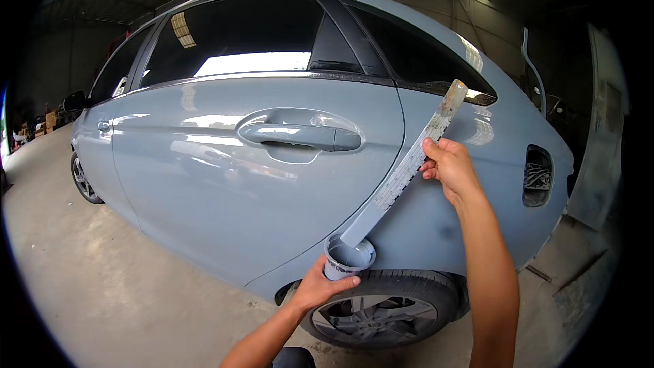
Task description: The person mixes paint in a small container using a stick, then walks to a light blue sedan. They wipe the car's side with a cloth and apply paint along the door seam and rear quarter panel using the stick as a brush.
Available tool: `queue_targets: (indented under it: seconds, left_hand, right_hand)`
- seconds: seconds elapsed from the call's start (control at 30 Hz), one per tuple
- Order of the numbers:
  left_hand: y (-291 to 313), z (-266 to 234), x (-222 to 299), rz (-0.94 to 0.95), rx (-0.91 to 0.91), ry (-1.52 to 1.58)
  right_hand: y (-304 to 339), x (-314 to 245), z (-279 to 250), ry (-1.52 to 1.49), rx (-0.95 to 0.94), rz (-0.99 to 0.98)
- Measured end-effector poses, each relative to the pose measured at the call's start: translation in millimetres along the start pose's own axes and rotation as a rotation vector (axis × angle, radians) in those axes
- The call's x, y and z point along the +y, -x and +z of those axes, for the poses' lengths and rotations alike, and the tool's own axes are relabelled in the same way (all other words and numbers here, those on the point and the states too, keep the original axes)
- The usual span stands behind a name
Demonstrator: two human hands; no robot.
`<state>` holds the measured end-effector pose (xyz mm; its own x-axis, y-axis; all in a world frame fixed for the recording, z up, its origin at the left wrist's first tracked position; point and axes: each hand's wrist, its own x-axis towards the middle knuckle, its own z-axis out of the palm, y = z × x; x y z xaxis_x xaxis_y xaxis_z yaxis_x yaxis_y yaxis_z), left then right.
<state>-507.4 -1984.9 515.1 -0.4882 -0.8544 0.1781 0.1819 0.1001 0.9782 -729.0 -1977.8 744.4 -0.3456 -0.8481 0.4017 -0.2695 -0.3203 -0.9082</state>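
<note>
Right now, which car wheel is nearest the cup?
The rear wheel, which appears just below the cup in the left hand; the front wheel is farther off, at the picture's left.

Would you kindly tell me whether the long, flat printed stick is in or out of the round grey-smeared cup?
In: the stick slants down, and its grey-coated lower end shows inside the cup.

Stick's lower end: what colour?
The stick is pale blue-grey at its lower end; best in head view.
</note>
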Motion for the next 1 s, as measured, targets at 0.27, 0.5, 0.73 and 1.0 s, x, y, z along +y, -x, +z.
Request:
queue_targets:
  seconds: [0.27, 0.5, 0.73, 1.0]
  left_hand:
    - [3.8, -2.6, -10.9, 0.047, 0.024, -0.003]
    - [0.0, -0.4, -10.3, -0.003, 0.001, 0.024]
    - [-1.6, -2.3, -7.4, -0.042, 0.01, 0.068]
    - [3.8, 5.4, 12.5, 0.118, -0.057, 0.014]
  right_hand:
    - [-9.3, 4.4, -1.3, 0.025, -0.036, 0.014]
    - [-18.8, 16.8, -3.0, 0.011, -0.027, 0.008]
    - [-17.6, 18.8, -1.8, 0.019, -0.051, -0.046]
    - [32.5, 8.6, 7.6, 0.097, -0.057, -0.096]
